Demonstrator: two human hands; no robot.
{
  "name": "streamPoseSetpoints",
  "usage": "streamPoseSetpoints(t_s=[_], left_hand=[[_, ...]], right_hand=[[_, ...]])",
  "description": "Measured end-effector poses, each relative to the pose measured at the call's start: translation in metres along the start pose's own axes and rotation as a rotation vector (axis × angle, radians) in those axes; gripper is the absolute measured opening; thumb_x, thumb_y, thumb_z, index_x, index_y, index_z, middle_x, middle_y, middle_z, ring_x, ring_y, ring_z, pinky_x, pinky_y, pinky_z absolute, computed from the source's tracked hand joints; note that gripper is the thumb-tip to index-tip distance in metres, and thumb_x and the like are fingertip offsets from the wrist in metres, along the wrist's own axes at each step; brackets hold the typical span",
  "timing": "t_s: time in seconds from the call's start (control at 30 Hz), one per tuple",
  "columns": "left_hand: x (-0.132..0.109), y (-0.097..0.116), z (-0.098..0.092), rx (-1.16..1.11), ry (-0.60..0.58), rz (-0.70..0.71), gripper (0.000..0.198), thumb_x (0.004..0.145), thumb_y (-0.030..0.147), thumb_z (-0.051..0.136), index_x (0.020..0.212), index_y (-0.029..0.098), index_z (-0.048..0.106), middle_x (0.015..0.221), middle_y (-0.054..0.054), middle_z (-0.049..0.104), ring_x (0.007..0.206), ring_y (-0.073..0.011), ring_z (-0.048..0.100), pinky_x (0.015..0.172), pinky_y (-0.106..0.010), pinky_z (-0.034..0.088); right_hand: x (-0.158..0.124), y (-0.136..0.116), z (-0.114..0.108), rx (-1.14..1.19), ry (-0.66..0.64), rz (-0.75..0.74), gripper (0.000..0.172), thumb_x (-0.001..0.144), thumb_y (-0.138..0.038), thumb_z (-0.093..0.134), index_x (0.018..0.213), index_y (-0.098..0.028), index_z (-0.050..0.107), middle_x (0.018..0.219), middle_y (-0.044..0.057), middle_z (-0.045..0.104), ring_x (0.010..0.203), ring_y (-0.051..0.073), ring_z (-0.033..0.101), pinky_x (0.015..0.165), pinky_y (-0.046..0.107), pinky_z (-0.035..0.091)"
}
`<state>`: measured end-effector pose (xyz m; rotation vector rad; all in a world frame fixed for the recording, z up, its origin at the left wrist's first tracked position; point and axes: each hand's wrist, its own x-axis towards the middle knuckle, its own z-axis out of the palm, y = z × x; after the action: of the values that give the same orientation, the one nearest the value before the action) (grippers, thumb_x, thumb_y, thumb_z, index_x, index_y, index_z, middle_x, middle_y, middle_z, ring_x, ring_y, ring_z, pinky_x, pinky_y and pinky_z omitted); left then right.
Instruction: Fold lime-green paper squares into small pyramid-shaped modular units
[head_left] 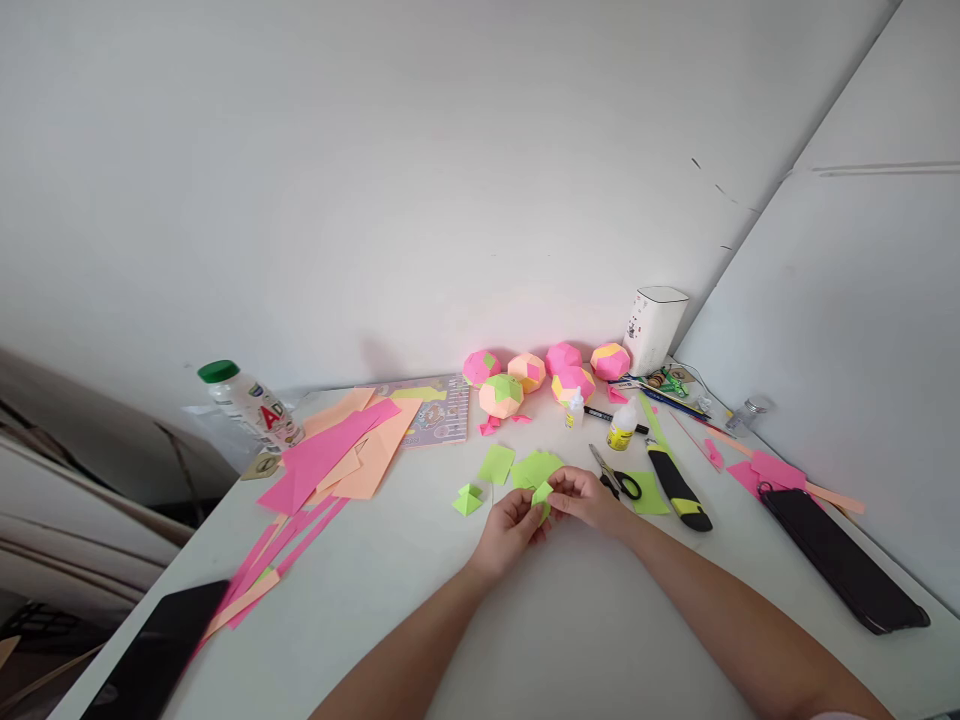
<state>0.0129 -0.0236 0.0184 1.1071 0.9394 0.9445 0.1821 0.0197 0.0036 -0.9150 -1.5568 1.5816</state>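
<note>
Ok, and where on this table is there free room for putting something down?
One free patch lies between the pink paper strips and left forearm; another, between the right forearm and black pouch. It is crowded beyond the left hand and right hand: green paper, scissors, glue bottles, paper balls.

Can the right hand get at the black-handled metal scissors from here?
Probably yes: the scissors lie close beside the right hand, with nothing visible between, though it pinches a small folded lime-green paper.

Soft, muted light greys the wall [420, 180]; frame edges look stretched.
</note>
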Motion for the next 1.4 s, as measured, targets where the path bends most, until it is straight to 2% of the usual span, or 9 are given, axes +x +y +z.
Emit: streamPoseSetpoints(t_s=[0.33,0.53,0.67,0.8,0.9,1.0,1.1,1.17,1.4], left_hand=[[0.004,-0.01,-0.002,0.056,0.003,0.024,0.032,0.073,0.048,0.06,0.072,0.017,0.052,0.056,0.002,0.055,0.049,-0.0095,0.049,0.051,-0.022,0.039],[0.006,-0.006,-0.002,-0.026,0.157,0.041,0.037,0.071,0.053,0.06,0.069,0.018,0.047,0.049,0.003,0.054,0.042,-0.0101,0.049,0.046,-0.023,0.039],[0.008,-0.005,-0.004,-0.107,0.171,0.062,0.039,0.071,0.055,0.058,0.069,0.018,0.044,0.047,0.004,0.054,0.038,-0.0093,0.047,0.042,-0.022,0.038],[0.009,-0.005,-0.005,-0.147,0.188,0.049,0.039,0.07,0.054,0.06,0.069,0.018,0.043,0.047,0.006,0.052,0.035,-0.0079,0.045,0.038,-0.02,0.036],[0.008,-0.005,-0.005,-0.151,0.209,0.007,0.04,0.069,0.055,0.061,0.069,0.019,0.043,0.046,0.006,0.051,0.032,-0.0076,0.043,0.034,-0.02,0.033],[0.008,-0.005,-0.005,-0.141,0.206,-0.019,0.04,0.068,0.054,0.062,0.069,0.019,0.043,0.039,0.008,0.048,0.029,-0.0079,0.04,0.033,-0.019,0.031],[0.009,-0.006,-0.005,-0.145,0.183,-0.005,0.038,0.068,0.053,0.062,0.068,0.019,0.045,0.036,0.009,0.044,0.029,-0.0078,0.039,0.033,-0.019,0.029],[0.008,-0.007,-0.005,-0.152,0.182,0.005,0.037,0.069,0.052,0.062,0.068,0.02,0.045,0.035,0.01,0.041,0.029,-0.0077,0.039,0.033,-0.019,0.029],[0.003,0.0,-0.002,-0.075,0.097,0.027,0.034,0.075,0.051,0.055,0.076,0.018,0.049,0.05,0.002,0.058,0.045,-0.0117,0.054,0.044,-0.022,0.039]], right_hand=[[-0.003,-0.002,0.002,-0.053,-0.013,-0.001,0.024,0.075,-0.039,0.064,0.075,-0.016,0.056,0.065,-0.001,0.057,0.059,0.012,0.056,0.059,0.025,0.046],[-0.004,-0.004,0.001,-0.098,-0.048,-0.006,0.025,0.077,-0.039,0.06,0.067,-0.017,0.055,0.059,-0.001,0.057,0.057,0.013,0.054,0.056,0.024,0.042],[-0.005,-0.005,0.0,-0.249,-0.127,-0.038,0.025,0.075,-0.037,0.061,0.063,-0.016,0.057,0.054,-0.004,0.048,0.048,0.009,0.043,0.046,0.021,0.033],[-0.006,-0.005,0.001,-0.225,-0.114,-0.107,0.017,0.078,-0.032,0.056,0.073,-0.016,0.057,0.06,-0.002,0.05,0.053,0.011,0.048,0.049,0.022,0.037],[-0.008,-0.003,0.004,-0.227,0.011,-0.177,0.012,0.083,-0.027,0.046,0.086,-0.018,0.052,0.071,0.001,0.056,0.057,0.012,0.053,0.052,0.024,0.042],[-0.01,-0.001,0.009,-0.429,0.107,-0.316,0.014,0.079,-0.021,0.049,0.093,-0.019,0.051,0.076,0.003,0.059,0.056,0.012,0.052,0.052,0.024,0.043],[-0.011,-0.001,0.013,-0.661,0.058,-0.488,0.023,0.075,-0.016,0.051,0.097,-0.021,0.053,0.092,0.008,0.06,0.061,0.013,0.053,0.055,0.026,0.045],[-0.012,-0.001,0.015,-0.779,0.03,-0.594,0.02,0.076,-0.013,0.049,0.093,-0.021,0.056,0.098,0.009,0.059,0.068,0.015,0.055,0.06,0.028,0.046],[-0.012,-0.001,0.014,-1.006,0.111,-0.754,0.021,0.085,-0.013,0.042,0.083,-0.021,0.062,0.083,0.008,0.06,0.069,0.017,0.056,0.061,0.029,0.046]])
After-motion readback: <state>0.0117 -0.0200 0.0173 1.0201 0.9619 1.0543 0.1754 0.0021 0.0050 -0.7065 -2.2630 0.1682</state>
